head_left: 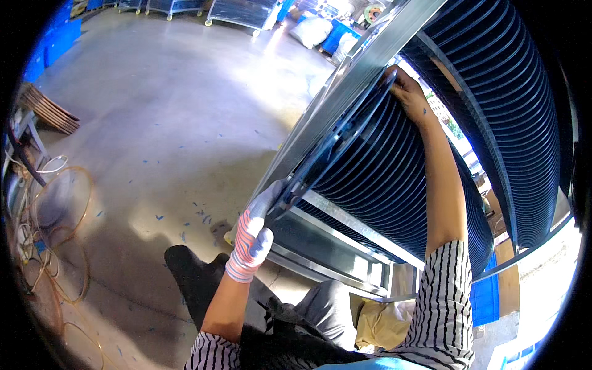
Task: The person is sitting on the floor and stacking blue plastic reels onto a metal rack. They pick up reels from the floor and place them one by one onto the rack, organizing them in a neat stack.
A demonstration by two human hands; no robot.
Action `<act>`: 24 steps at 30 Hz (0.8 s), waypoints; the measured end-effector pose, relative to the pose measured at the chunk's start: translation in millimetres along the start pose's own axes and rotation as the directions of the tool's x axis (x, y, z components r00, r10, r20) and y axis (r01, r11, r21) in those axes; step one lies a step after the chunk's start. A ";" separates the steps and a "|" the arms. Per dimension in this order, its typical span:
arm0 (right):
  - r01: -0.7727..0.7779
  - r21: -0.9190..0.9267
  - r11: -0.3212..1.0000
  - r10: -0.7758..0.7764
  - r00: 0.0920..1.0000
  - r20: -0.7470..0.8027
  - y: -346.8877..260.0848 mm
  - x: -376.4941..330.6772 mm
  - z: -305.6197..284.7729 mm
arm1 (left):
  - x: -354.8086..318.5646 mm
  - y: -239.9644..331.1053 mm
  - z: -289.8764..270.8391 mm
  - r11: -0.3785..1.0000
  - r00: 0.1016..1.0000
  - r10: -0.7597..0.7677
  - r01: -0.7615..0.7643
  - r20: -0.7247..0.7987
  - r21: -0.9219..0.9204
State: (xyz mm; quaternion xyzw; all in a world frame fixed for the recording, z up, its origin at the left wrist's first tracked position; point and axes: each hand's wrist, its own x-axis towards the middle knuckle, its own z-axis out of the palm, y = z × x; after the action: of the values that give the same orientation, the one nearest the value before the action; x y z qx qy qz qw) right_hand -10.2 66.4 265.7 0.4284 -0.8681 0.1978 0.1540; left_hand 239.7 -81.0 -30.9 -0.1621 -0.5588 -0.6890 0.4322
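Observation:
A metal-framed rack [336,106] leans across the right half of the view, filled with closely spaced dark ribs or sheets [385,176]. Along its left side, a thin, glossy dark panel [348,132] is seen nearly edge-on. My left hand [253,233], in a striped white glove, is closed around the panel's near end, beside the frame. At the far end, my bare right hand [407,92] grips the panel's edge with bent fingers. Part of its fingertips is hidden. My right forearm passes over the ribs.
A second ribbed dark stack [502,117] stands on the right. Coiled hoses [58,246] lie at the left, near a pile of brown strips [52,109]. Small blue scraps dot the floor [154,123]. Wheeled carts [237,13] and white sacks [310,32] stand at the back.

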 end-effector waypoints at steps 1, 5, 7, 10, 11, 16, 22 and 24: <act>-0.013 -0.017 1.000 0.013 1.000 0.005 16.5 4.5 -3.3 | -1.7 -11.7 8.9 0.999 0.999 0.013 -0.012 -0.036 0.035; -0.008 -0.040 0.999 0.007 1.000 -0.007 58.0 27.9 -13.3 | -6.6 -24.5 25.6 0.971 0.977 0.027 0.025 -0.213 0.238; 0.017 -0.014 1.000 -0.018 1.000 -0.007 66.7 37.5 -12.0 | -3.0 -25.5 35.4 0.949 0.969 0.012 0.067 -0.248 0.309; -0.019 0.012 1.000 0.017 0.991 0.136 47.8 41.1 -15.5 | -3.1 -34.8 38.5 0.900 0.946 0.103 0.043 -0.307 0.433; 0.009 -0.005 1.000 -0.008 0.997 0.074 48.3 40.8 -10.8 | -3.2 -35.8 39.2 0.894 0.938 0.139 0.019 -0.319 0.447; 0.044 -0.095 0.994 -0.034 0.994 0.104 47.9 42.6 -14.8 | -10.7 -50.8 44.3 0.873 0.921 0.219 -0.038 -0.321 0.486; 0.070 -0.474 0.878 -0.062 0.998 0.034 53.7 51.1 -10.4 | -13.7 -55.3 40.5 0.705 0.936 0.276 -0.043 -0.217 0.708; 0.090 -0.476 0.875 -0.118 0.993 -0.028 58.8 49.3 -5.0 | -16.4 -59.6 38.2 0.712 0.932 0.268 -0.021 -0.244 0.702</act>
State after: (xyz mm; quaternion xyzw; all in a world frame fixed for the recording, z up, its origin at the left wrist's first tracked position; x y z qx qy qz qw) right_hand -85.9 67.8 279.1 0.4180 -0.8612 -0.0171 0.2888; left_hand 192.9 -39.4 -67.8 0.0833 -0.6794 -0.4124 0.6012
